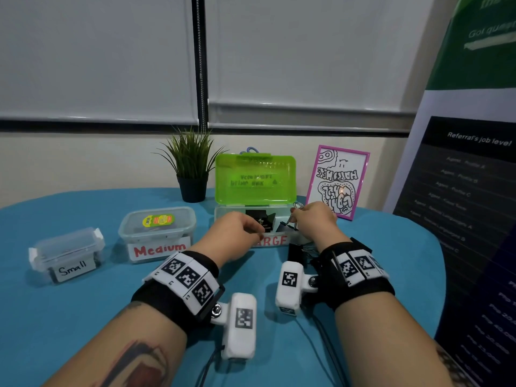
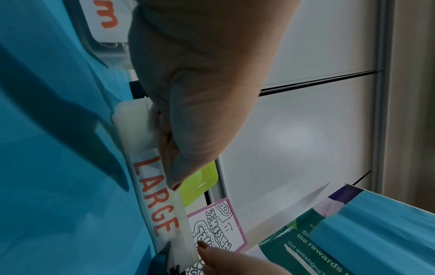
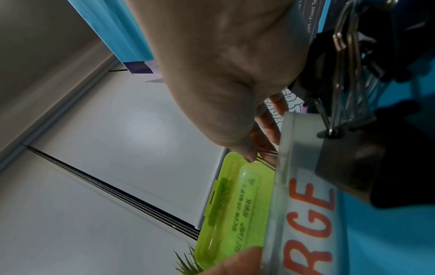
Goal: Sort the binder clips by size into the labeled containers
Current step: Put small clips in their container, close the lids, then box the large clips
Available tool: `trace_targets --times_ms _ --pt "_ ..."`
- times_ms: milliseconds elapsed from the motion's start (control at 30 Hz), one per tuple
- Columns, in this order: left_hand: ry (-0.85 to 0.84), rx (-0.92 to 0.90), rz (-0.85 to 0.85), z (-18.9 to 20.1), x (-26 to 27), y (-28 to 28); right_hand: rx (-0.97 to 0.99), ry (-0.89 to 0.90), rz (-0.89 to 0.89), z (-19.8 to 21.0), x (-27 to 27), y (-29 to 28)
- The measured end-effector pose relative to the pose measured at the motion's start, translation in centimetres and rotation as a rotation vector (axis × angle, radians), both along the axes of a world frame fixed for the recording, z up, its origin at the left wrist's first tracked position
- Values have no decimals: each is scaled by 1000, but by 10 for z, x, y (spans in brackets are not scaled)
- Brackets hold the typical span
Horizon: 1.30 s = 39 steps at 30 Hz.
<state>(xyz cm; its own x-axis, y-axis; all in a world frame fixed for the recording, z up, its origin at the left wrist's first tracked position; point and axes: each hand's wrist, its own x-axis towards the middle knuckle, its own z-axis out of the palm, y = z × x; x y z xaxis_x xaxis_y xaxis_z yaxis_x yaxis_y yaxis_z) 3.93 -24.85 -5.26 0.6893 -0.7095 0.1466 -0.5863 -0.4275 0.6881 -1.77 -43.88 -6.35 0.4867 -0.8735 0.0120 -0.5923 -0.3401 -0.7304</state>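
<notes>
Right hand [image 1: 312, 219] pinches the wire handle of a large binder clip [image 1: 284, 226], which hangs directly below its fingers inside the LARGE box [image 1: 275, 241], handles up. Left hand [image 1: 237, 230] curls on the box's near rim. More clips [image 1: 297, 251] lie just behind the right wrist.

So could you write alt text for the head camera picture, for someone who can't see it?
Two hands reach into an open clear box labelled LARGE with a green lid; the right hand pinches a black binder clip's wire handle, the left hand rests at the rim. Closed Medium and Small tubs sit left.
</notes>
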Motion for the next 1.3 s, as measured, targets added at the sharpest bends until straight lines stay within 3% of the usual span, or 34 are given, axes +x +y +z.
trace_targets --times_ms 300,433,733,900,1300 --pt "10 0 -7 -2 1 0 -154 168 -73 25 -34 9" --pt "8 29 -29 -2 1 0 -70 367 -100 33 -51 0" --pt "-24 95 -88 -1 -2 4 76 566 117 50 -79 6" --pt "-18 99 -92 -1 -1 3 -16 637 160 45 -67 10" --pt "-10 91 -94 -2 -1 3 -162 337 -53 41 -62 -17"
